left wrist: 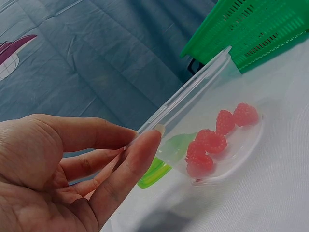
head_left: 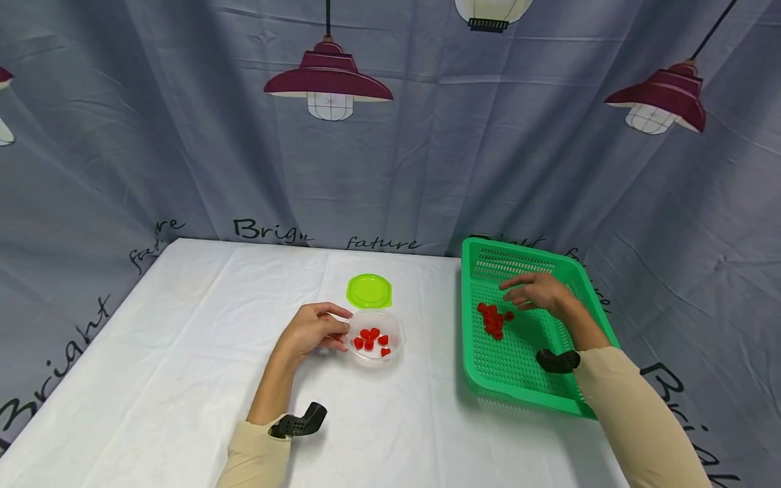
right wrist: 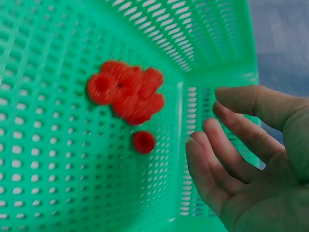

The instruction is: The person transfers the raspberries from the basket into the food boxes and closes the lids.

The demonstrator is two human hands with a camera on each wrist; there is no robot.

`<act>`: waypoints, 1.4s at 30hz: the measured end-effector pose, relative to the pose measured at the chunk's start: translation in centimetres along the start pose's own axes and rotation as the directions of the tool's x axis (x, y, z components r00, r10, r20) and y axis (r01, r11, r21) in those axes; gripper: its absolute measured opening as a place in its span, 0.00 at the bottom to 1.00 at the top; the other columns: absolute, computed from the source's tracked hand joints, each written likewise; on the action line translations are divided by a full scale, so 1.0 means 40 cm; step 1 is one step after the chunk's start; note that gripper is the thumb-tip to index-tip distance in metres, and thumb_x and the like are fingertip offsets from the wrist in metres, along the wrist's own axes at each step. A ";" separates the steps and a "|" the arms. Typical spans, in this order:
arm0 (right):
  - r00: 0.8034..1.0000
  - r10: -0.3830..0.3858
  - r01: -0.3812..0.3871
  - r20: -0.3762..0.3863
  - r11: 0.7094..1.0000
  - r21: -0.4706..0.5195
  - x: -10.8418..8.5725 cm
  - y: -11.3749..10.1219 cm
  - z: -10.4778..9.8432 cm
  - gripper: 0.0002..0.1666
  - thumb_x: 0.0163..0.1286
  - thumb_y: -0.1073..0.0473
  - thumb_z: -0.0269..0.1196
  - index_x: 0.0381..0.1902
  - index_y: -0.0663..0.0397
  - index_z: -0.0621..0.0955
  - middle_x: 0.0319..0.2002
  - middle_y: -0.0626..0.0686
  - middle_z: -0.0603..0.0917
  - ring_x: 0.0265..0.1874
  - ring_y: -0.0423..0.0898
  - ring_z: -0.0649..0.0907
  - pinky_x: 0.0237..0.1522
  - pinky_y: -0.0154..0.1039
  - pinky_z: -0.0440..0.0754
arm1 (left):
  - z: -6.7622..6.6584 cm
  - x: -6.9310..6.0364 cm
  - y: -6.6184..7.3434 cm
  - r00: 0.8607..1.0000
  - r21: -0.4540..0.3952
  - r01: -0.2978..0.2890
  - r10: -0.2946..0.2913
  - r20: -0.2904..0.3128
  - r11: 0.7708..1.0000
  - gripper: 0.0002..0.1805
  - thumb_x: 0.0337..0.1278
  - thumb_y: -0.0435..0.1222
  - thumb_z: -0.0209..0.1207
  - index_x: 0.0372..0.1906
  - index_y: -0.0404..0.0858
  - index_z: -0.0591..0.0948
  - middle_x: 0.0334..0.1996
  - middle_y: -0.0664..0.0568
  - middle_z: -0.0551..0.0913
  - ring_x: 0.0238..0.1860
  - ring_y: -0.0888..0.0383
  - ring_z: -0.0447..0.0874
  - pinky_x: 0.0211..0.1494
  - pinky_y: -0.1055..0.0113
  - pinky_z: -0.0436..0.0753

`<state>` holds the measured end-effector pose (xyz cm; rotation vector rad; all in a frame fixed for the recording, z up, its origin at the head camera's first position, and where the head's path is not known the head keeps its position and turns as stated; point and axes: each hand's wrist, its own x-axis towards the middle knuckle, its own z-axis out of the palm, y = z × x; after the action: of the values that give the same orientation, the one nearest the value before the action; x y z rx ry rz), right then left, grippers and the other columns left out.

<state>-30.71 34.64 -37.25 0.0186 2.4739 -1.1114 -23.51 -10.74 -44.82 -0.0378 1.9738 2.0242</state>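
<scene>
In the left wrist view my left hand [left wrist: 91, 159] pinches the rim of a clear round plastic tub [head_left: 394, 332] between thumb and fingers. Several red raspberries [left wrist: 211, 141] lie on the tub's bottom, and the tub rests on the white cloth. My right hand [head_left: 537, 293] hovers inside the green basket [head_left: 470, 359], fingers loosely bent and apart, holding nothing. Beside it, on the basket floor, sits a cluster of raspberries [right wrist: 128, 92]. One single raspberry [right wrist: 144, 142] lies a little away from that cluster, nearer my fingertips.
A lime-green lid [head_left: 369, 291] lies flat just behind the tub. The white-covered table [head_left: 183, 325] extends left of my left arm. Behind it hangs a grey-blue curtain [head_left: 201, 135] printed with lamps and lettering. The basket's raised walls surround my right hand.
</scene>
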 end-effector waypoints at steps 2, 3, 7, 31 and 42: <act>1.000 0.008 -0.008 0.009 1.000 -0.014 0.005 0.017 -0.002 0.30 0.74 0.59 0.61 0.70 0.66 0.72 0.69 0.70 0.71 0.62 0.67 0.77 0.65 0.59 0.79 | -0.001 0.000 0.000 1.000 -0.001 -0.001 0.001 -0.001 1.000 0.18 0.58 0.26 0.64 0.54 0.24 0.80 0.24 0.47 0.81 0.17 0.57 0.85 0.31 0.66 0.90; 1.000 0.013 -0.013 0.014 1.000 -0.014 0.008 0.025 -0.003 0.30 0.74 0.59 0.61 0.70 0.66 0.72 0.69 0.70 0.71 0.61 0.66 0.78 0.64 0.59 0.79 | -0.001 0.000 0.000 1.000 -0.003 0.000 0.000 -0.001 1.000 0.18 0.58 0.26 0.64 0.54 0.24 0.80 0.24 0.47 0.81 0.17 0.57 0.85 0.31 0.66 0.90; 0.999 0.034 -0.033 0.036 0.999 -0.018 0.015 0.053 -0.004 0.28 0.75 0.60 0.59 0.69 0.67 0.73 0.69 0.70 0.71 0.60 0.64 0.80 0.64 0.58 0.80 | -0.001 0.001 0.000 1.000 -0.008 0.003 -0.003 0.001 1.000 0.19 0.58 0.25 0.64 0.54 0.24 0.80 0.24 0.47 0.80 0.17 0.57 0.85 0.31 0.65 0.90; 0.989 0.136 -0.132 0.051 0.989 -0.072 0.033 0.117 0.000 0.23 0.72 0.60 0.62 0.62 0.65 0.80 0.58 0.64 0.83 0.58 0.62 0.81 0.55 0.49 0.86 | -0.002 0.004 -0.001 1.000 0.018 -0.001 0.001 0.003 1.000 0.18 0.59 0.27 0.63 0.54 0.25 0.81 0.25 0.46 0.81 0.18 0.57 0.85 0.31 0.66 0.90; 0.992 0.105 -0.102 0.067 0.993 -0.056 0.036 0.115 0.002 0.21 0.71 0.60 0.63 0.59 0.64 0.81 0.53 0.59 0.86 0.57 0.60 0.82 0.56 0.50 0.86 | 0.000 0.003 0.000 1.000 0.002 0.006 -0.006 -0.010 1.000 0.18 0.58 0.25 0.64 0.53 0.25 0.81 0.24 0.47 0.79 0.17 0.57 0.84 0.30 0.66 0.89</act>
<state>-31.13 37.47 -41.12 0.0903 2.4100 -0.9876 -23.62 -10.71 -44.86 -0.0533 1.9786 2.0222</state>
